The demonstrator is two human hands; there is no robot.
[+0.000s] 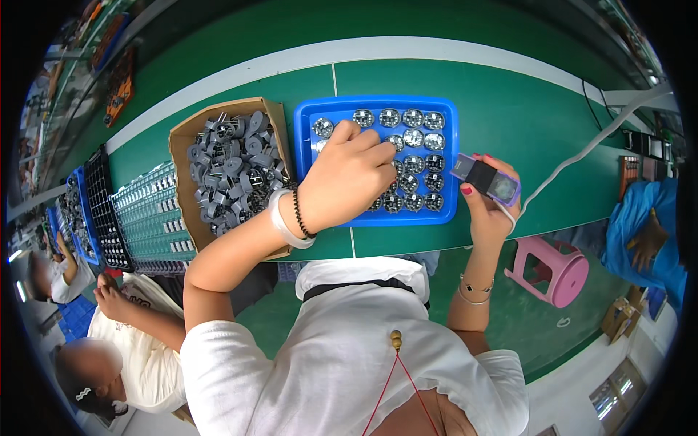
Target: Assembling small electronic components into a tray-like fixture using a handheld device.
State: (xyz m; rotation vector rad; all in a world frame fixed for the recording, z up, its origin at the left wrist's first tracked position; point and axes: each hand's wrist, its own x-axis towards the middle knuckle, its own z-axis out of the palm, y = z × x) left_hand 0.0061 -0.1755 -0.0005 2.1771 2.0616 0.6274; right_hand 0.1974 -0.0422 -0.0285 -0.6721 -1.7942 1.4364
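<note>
My left hand [349, 174] reaches over a blue plastic tray [451, 160], its fingers curled downward and closed. Whatever lies between those fingertips is hidden beneath the hand. Rows of round, shiny silver parts [413, 138] with dark patches sit in the tray, some of them covered by my left hand. Just right of the tray, my right hand [491, 207] grips a small rectangular device [488, 179] with a clear, purplish case and a black band. One end of the device points toward the tray's right rim.
Left of the tray, an open cardboard box [183, 174] holds many grey round parts with metal pins. A pale cable [574, 158] curves from the upper right to my right hand. A pink stool [567, 280] stands beyond the table's edge. Another person [138, 349] sits at my left.
</note>
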